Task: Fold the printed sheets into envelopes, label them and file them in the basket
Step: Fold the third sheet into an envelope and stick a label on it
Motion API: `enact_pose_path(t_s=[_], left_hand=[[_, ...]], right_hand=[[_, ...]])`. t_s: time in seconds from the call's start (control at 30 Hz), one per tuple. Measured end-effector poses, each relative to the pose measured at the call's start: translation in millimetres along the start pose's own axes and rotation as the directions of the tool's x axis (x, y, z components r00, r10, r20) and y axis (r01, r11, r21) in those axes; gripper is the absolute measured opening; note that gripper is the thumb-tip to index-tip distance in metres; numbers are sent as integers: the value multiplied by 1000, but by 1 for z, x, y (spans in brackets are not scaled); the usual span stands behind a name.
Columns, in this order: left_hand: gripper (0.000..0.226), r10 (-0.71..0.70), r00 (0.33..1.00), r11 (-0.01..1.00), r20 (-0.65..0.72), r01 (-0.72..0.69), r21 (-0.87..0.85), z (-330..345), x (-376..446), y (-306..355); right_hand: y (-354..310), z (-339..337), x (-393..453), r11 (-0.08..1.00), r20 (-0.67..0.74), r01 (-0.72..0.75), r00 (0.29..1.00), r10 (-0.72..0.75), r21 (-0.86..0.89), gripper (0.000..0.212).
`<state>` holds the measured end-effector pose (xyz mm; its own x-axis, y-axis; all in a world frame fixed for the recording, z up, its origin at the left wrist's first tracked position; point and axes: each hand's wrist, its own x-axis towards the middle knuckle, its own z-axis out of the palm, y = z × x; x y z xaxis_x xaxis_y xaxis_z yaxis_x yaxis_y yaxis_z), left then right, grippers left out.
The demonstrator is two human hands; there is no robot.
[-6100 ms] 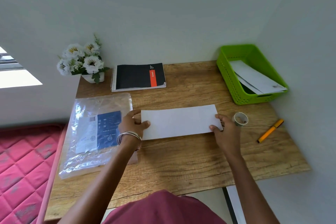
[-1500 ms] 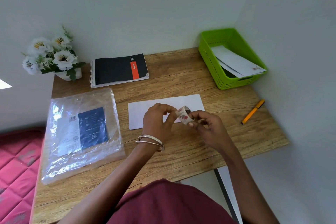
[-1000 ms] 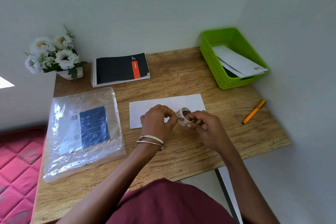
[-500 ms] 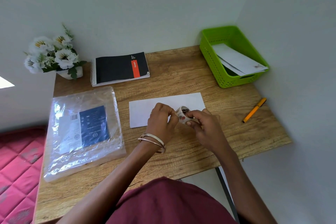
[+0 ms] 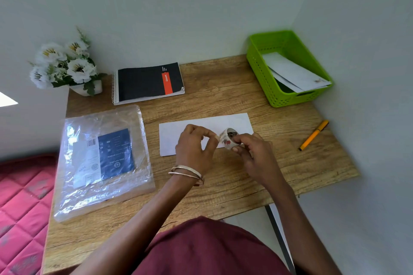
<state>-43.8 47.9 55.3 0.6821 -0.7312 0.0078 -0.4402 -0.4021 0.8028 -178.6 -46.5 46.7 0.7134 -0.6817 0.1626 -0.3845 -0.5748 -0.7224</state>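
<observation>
Head view: I can't make out the print on the tape roll (image 5: pixel 228 139), and my hands cover the near edge of the folded sheet (image 5: pixel 178 131). Since six seconds ago the roll has left the desk (image 5: pixel 223 187); my right hand (image 5: pixel 254 154) now grips it above the sheet while my left hand (image 5: pixel 194 147) pinches at its rim. Filed envelopes (image 5: pixel 292 72) lie in the green basket (image 5: pixel 263 67), far right.

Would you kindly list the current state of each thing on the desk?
White folded sheet: flat, unsealed.
Patterned tape roll: held by right hand; left hand pinching its end.
Green plastic basket: holding envelopes.
Black spiral notebook: closed.
Orange pen: lying unused.
</observation>
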Motion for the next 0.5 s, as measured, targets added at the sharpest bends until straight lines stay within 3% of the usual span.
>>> enact_pose_path(t_s=[0.13, 0.3, 0.5], left_hand=[[20, -1, 999, 999, -48, 2, 34, -1, 0, 2], [16, 1, 994, 982, -111, 19, 186, 4, -2, 7], [6, -1, 998, 995, -70, 9, 103, 2, 0, 7]], right_hand=[[1, 0, 0, 1000, 12, -2, 1000, 2, -11, 21], [-3, 5, 3, 998, 54, 36, 998, -33, -54, 22], [-8, 5, 4, 994, 62, -67, 995, 73, -89, 21]])
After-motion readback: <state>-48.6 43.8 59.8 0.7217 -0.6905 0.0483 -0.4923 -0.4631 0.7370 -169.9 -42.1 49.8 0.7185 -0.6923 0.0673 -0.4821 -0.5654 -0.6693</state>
